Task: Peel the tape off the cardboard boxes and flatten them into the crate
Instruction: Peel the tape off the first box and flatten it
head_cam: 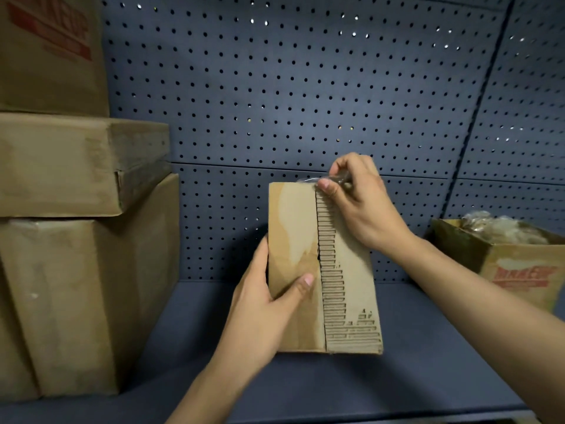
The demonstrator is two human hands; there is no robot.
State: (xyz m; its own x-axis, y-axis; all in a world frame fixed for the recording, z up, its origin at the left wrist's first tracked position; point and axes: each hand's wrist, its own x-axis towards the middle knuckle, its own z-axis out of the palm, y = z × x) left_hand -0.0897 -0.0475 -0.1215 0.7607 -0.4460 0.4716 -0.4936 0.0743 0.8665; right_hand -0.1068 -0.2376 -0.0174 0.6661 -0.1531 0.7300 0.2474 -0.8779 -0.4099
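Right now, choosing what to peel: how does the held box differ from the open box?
The held box is shut along its seam; the open box gapes upward, crumpled clear material inside. The held box shows bare corrugation; the open box, red print. The left hand grips the held box, the right hand pinches its tape; the open box stands untouched. Both are cardboard.

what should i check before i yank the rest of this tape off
1. Left hand steadying the box: ok, thumb across its front face.
2. Right hand grip on the tape: ok, pinched at the box's top edge.
3. Tape cleared from the centre seam: ok, torn corrugation shows beside it.
4. Tape end free of the top edge: cannot tell, fingers hide it.
5. Somewhere for scrap: ok, open box on the right holds a crumpled wad.
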